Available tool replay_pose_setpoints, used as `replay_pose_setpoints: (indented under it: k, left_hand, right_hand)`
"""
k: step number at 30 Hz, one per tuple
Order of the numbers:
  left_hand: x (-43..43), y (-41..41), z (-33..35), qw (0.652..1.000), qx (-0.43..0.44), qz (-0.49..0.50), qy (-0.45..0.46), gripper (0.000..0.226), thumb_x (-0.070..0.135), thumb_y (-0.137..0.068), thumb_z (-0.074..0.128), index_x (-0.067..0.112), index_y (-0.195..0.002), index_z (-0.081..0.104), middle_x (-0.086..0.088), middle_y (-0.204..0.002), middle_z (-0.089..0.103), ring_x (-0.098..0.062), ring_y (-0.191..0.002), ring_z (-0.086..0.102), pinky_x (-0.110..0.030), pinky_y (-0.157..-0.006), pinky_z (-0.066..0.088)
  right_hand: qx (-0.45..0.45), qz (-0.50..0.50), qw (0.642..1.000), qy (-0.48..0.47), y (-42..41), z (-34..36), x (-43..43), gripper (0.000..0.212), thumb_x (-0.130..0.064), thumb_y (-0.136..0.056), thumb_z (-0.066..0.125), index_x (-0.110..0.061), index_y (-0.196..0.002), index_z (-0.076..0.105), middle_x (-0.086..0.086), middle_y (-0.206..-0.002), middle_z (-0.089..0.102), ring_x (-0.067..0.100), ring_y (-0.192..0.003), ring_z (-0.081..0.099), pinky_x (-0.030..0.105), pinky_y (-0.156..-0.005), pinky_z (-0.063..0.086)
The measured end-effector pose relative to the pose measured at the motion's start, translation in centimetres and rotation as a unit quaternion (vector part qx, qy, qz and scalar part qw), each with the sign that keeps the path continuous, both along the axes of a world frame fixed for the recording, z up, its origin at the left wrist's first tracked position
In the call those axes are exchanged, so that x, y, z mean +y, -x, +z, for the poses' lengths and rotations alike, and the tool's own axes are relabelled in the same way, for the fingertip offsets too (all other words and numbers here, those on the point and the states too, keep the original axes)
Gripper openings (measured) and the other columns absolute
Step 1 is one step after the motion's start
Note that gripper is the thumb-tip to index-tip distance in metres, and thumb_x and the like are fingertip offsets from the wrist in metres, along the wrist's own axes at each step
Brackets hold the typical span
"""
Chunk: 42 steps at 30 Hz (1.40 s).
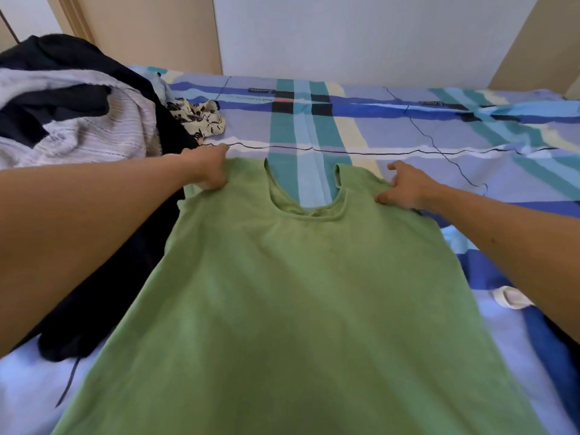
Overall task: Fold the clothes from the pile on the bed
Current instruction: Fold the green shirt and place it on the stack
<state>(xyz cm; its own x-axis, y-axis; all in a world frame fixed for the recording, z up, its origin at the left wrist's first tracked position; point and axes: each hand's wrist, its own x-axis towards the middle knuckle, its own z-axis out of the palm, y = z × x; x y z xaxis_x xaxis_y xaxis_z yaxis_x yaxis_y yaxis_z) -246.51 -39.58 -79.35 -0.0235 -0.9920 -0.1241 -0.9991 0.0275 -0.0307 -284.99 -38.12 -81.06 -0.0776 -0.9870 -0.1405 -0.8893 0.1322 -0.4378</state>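
From the head camera, a green sleeveless top (301, 293) lies spread flat on the plaid-sheeted bed (408, 136), running from its near edge toward the middle. The left hand (207, 167) has its fingers curled onto the left shoulder strap. The right hand (405, 186) pinches the right shoulder, fingers closed on the cloth.

The top looks a thin, light knit: soft and limp, likely to sag and wrinkle, not slippery. The shoulders, side seams and hem seem the best holds.

Its long axis runs from the person toward the far edge, neckline away and hem nearest.

The clothes pile (78, 120) sits at the bed's far left corner, and a black garment (103, 293) trails from it beside the top.
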Motion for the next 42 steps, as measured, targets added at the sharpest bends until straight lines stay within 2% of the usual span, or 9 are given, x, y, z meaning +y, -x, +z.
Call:
replay_pose_setpoints:
  k: [3, 7, 15, 21, 25, 31, 34, 39, 42]
  left_hand:
    - [-0.4, 0.6, 1.0, 0.999, 0.024, 0.026, -0.01, 0.065, 0.024, -0.081, 0.069, 0.007, -0.139, 0.045, -0.015, -0.132, 0.054, -0.036, -0.121, 0.051, -0.05, -0.106, 0.04]
    - [0.5, 1.3, 2.7, 0.994, 0.102, 0.011, 0.045, 0.04, 0.027, -0.081, 0.076, 0.009, -0.115, 0.067, -0.008, -0.098, 0.063, -0.031, -0.095, 0.059, -0.041, -0.09, 0.047]
    - [7.4, 1.4, 11.0, 0.971, 0.123, -0.176, 0.1, 0.013, 0.012, -0.079, 0.076, 0.009, -0.085, 0.065, -0.008, -0.076, 0.064, -0.029, -0.075, 0.06, -0.031, -0.067, 0.04]
    - [14.2, 1.3, 13.7, 0.966, 0.149, -0.203, 0.05, 0.024, -0.003, -0.075, 0.07, 0.015, -0.071, 0.055, -0.002, -0.059, 0.05, -0.016, -0.053, 0.04, -0.03, -0.058, 0.034]
    - [19.1, 1.3, 14.3, 0.961, 0.186, -0.204, 0.023, 0.038, -0.014, -0.076, 0.052, 0.019, -0.087, 0.067, -0.009, -0.055, 0.051, -0.023, -0.053, 0.042, -0.032, -0.059, 0.039]
    - [26.3, 0.8, 14.9, 0.938, 0.252, -0.24, 0.005, 0.026, 0.004, -0.092, 0.056, 0.02, -0.097, 0.076, 0.008, -0.082, 0.077, -0.009, -0.075, 0.071, -0.02, -0.066, 0.055]
    - [29.6, 0.9, 13.7, 0.937, 0.269, -0.225, 0.008, 0.04, 0.031, -0.087, 0.044, 0.001, -0.089, 0.07, -0.01, -0.083, 0.072, -0.024, -0.079, 0.068, -0.04, -0.073, 0.056]
    - [35.1, 0.7, 7.7, 0.954, -0.056, -0.286, -0.075, 0.059, 0.058, -0.07, 0.034, 0.027, -0.107, 0.067, 0.003, -0.102, 0.068, -0.022, -0.098, 0.065, -0.029, -0.077, 0.049]
    - [37.2, 1.5, 4.1, 0.936, -0.122, -0.328, -0.037, 0.064, 0.068, -0.064, 0.039, 0.036, -0.117, 0.056, 0.012, -0.113, 0.053, -0.016, -0.107, 0.057, -0.034, -0.082, 0.049]
  right_hand:
    - [0.034, -0.021, 0.999, 0.013, 0.4, 0.3, -0.3, 0.045, -0.021, -0.076, 0.083, -0.011, -0.116, 0.068, 0.017, -0.125, 0.065, 0.034, -0.115, 0.058, 0.036, -0.098, 0.046]
    - [0.159, -0.003, 0.986, 0.054, 0.3, 1.4, 0.5, 0.006, -0.024, -0.081, 0.073, -0.021, -0.086, 0.072, 0.009, -0.109, 0.062, 0.034, -0.117, 0.049, 0.044, -0.099, 0.042]
    - [-0.087, 0.064, 0.993, 0.039, -0.6, 2.7, 3.6, 0.021, -0.012, -0.095, 0.051, -0.018, -0.076, 0.059, 0.001, -0.074, 0.057, 0.015, -0.06, 0.048, 0.026, -0.054, 0.037]
    - [-0.168, 0.121, 0.976, 0.075, -1.3, 6.3, 8.6, 0.03, 0.001, -0.09, 0.051, -0.019, -0.068, 0.054, 0.005, -0.068, 0.054, 0.017, -0.062, 0.044, 0.031, -0.065, 0.036]
    - [-0.196, 0.178, 0.954, 0.14, -1.2, 10.7, 14.3, 0.026, 0.005, -0.089, 0.053, -0.019, -0.078, 0.05, -0.014, -0.051, 0.042, 0.006, -0.05, 0.035, 0.027, -0.056, 0.033]
    - [-0.142, 0.317, 0.917, 0.197, -1.6, 14.8, 25.3, 0.029, 0.006, -0.084, 0.054, -0.022, -0.091, 0.052, 0.008, -0.063, 0.056, 0.027, -0.064, 0.047, 0.027, -0.056, 0.039]
    - [-0.087, 0.397, 0.903, 0.138, -1.9, 14.2, 31.2, 0.028, -0.003, -0.074, 0.056, -0.027, -0.089, 0.052, 0.001, -0.065, 0.056, 0.02, -0.062, 0.052, 0.018, -0.056, 0.041]
    - [0.157, 0.451, 0.877, -0.063, -1.8, 9.4, 36.0, 0.03, -0.02, -0.072, 0.067, -0.031, -0.085, 0.043, -0.007, -0.061, 0.053, 0.011, -0.059, 0.049, 0.034, -0.064, 0.046]
    - [0.141, 0.397, 0.907, 0.003, -1.6, 7.6, 36.5, 0.044, -0.049, -0.07, 0.073, -0.036, -0.086, 0.034, -0.012, -0.074, 0.049, 0.008, -0.07, 0.045, 0.026, -0.067, 0.041]
